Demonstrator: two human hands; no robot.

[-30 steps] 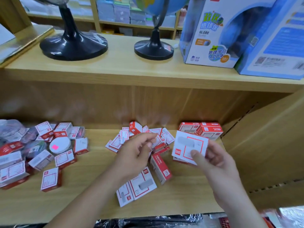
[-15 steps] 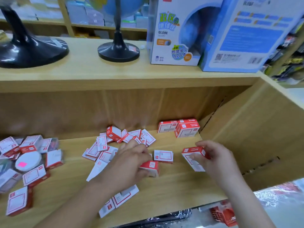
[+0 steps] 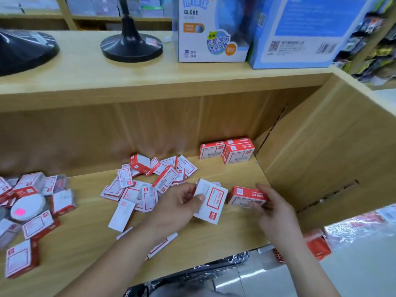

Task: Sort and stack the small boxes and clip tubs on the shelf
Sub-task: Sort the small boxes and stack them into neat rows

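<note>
So the two boxes in play are right at the front-middle of the shelf (image 3: 214, 236). Left hand (image 3: 177, 202) has a white box (image 3: 211, 200) with a red frame on its face, tilted up toward the camera, thumb pressed on the front and the fingers (image 3: 188, 187) wrapped behind it. Right hand (image 3: 272, 206) grips a red box (image 3: 246, 195) lying on its long side, fingers curled over the top and far end. Can't tell if that one is touching the shelf or sitting just above it. The two boxes are just beside each other, with a small gap between.

Behind the left hand there's a messy pile (image 3: 150, 181) of the same red-and-white boxes, lying flat, tipped and overlapping. In the back right corner a neat stack (image 3: 227, 150) of red boxes sits against the back wall. Over at the left edge is another jumble, with a round white tub (image 3: 27, 207) wearing a pink sticker in the middle of it.

On the shelf above: a black stand (image 3: 130, 46), a globe box (image 3: 212, 28) and a blue box (image 3: 300, 33) next to it.
</note>
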